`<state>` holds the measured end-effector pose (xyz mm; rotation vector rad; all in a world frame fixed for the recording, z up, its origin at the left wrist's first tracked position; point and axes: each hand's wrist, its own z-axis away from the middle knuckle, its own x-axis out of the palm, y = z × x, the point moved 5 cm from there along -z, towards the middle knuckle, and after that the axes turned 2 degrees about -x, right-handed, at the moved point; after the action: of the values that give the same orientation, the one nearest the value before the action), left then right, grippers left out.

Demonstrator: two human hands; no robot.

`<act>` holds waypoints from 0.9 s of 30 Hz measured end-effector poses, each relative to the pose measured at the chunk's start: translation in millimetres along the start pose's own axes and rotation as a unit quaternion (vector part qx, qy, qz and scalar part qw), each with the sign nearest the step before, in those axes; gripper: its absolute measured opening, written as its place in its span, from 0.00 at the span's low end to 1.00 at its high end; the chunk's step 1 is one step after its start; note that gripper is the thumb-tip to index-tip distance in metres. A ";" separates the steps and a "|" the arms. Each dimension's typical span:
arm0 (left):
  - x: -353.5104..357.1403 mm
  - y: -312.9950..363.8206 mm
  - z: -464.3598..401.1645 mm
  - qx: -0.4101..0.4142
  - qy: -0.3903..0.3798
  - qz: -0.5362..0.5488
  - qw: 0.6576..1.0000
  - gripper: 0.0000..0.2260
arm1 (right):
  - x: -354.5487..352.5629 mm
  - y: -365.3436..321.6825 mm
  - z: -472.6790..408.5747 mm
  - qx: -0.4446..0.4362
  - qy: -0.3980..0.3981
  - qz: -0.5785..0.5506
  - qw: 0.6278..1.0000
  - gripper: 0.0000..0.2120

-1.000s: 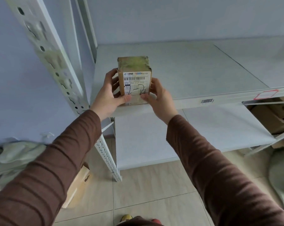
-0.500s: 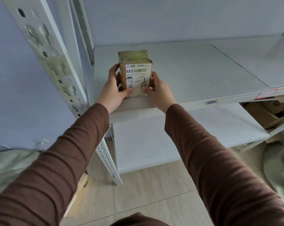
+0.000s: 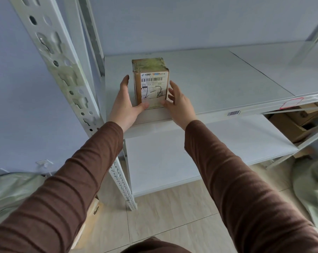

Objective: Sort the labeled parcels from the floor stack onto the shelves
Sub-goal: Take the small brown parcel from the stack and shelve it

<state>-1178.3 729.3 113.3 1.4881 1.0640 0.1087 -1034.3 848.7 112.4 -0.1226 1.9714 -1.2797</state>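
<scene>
Parcel (image 3: pixel 150 83) marked 2-2 stands upright at the shelf (image 3: pixel 218 84) front-left corner. I see left hand (image 3: pixel 124 105) and right hand (image 3: pixel 178 103) flanking it, fingers straight, thumbs apparently touching its base. Placement looks done; remaining floor parcels lie out of view.
</scene>
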 end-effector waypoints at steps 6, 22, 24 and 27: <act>-4.9 40.7 31.8 0.154 0.094 -0.064 0.981 0.49 | -21.1 -5.5 36.3 -0.042 0.079 0.045 0.995 0.37; 196.8 148.8 160.4 0.347 -0.211 -0.039 0.913 0.41 | -165.1 69.6 276.1 0.116 0.323 0.235 0.910 0.33; 231.6 173.3 201.7 0.378 -0.253 -0.028 0.890 0.41 | -190.1 78.4 331.5 0.156 0.356 0.259 0.884 0.33; 276.0 211.9 276.3 0.423 -0.310 -0.011 0.851 0.41 | -225.3 85.7 424.6 0.216 0.405 0.278 0.844 0.34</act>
<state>-735.2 739.3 80.4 2.0749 0.5860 -0.9174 -577.2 680.3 80.3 1.3166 2.0359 -1.4373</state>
